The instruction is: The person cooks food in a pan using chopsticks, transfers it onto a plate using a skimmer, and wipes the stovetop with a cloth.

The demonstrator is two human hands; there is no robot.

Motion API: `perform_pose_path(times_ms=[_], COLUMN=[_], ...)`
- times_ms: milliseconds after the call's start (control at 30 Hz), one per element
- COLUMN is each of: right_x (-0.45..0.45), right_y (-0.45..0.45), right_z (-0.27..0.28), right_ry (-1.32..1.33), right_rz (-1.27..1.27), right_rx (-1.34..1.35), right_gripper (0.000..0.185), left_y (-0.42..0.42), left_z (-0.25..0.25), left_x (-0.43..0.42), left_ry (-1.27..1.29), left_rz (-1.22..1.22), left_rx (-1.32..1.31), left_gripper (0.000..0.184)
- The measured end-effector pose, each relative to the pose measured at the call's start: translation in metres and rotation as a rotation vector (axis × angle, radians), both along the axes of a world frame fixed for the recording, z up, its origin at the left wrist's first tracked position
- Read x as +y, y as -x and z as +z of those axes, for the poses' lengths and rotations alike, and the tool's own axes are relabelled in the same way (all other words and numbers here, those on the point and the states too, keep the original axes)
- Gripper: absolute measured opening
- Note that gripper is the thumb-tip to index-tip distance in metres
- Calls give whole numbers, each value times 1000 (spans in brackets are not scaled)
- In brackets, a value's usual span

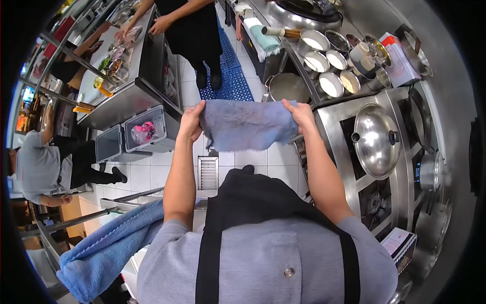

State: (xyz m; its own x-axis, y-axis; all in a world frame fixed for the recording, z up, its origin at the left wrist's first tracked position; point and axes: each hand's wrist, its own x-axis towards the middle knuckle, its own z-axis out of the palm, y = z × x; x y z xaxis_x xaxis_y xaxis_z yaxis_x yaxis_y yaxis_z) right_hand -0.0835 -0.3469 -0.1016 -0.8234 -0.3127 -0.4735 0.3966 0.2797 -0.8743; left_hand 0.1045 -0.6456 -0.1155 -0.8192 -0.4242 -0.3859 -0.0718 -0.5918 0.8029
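Cloth (248, 126): 12 o'clock, spread out; likely light, limp, durable.
Left hand (191, 121): pinched on 10 o'clock corner.
Right hand (302, 117): pinched on 2 o'clock corner.
Hold points: these corners should suffice.

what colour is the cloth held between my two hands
The cloth is greyish blue, with faint darker marks; see the head view.
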Motion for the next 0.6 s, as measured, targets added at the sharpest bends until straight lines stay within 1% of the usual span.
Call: perform_pose_path(times_ms=[33, 67, 100, 133, 167, 200, 233, 267, 300, 333, 367, 400, 433, 467, 500, 533, 567, 600], right_x=[0, -1, -2, -5, -5, -5, -2, 5, 7, 8, 10, 11, 13, 15, 19, 16, 10, 2], right_y=[0, 0, 1, 3, 0, -5, -9, -16, -17, -19, -21, -10, 3, 13, 21, 26, 20, 10], right_z=[-4, -9, -16, -23, -20, -8, 8, 44, 62, 75, 79, 75, 74, 83, 88, 88, 92, 87], right_ry=[-4, -7, -9, 55, 54, 159, 263, 93, 92, -183, -470, -391, -395, -301, -212, -60, -46, 77], right_rz=[-7, -67, -125, -188, -193, -72, 50, 334, 328, 538, 740, 746, 734, 647, 555, 434, 304, 208], right_rx=[-9, 85, 181, 206, 203, 292, 381, 382, 383, 653, 915, 1068, 1066, 1128, 1186, 1065, 783, 714], right_gripper=[43, 43, 44, 47, 47, 46, 46, 37, 37, 32, 27, 22, 22, 23, 25, 29, 30, 31], left_y=[-3, -5, -8, -11, -13, -14, -17, -22, -28, -34, -36, -39, -40, -38, -38, -34, -25, -20], left_z=[-8, -8, -11, -13, -3, 2, 8, 26, 49, 80, 81, 82, 83, 85, 76, 60, 48, 48], left_x=[0, -6, -4, -3, 3, 6, 8, 11, 15, 23, 20, 13, 7, 1, -11, -19, -20, -5], left_ry=[47, 151, 148, 182, 216, 260, 259, 449, 637, 1020, 1023, 1359, 1693, 1686, 1662, 1418, 1171, 945], left_rz=[-12, -20, -24, 72, 168, 254, 249, 121, -9, -150, -155, -270, -389, -377, -386, -416, -451, -491], left_rx=[6, -30, -39, -88, -136, -97, -97, -43, 13, -51, -47, -149, -251, -268, -122, -39, 40, -30], left_gripper=[21, 23, 23, 20, 18, 35, 35, 48, 62, 58, 58, 47, 36, 21, 18, 19, 22, 26])
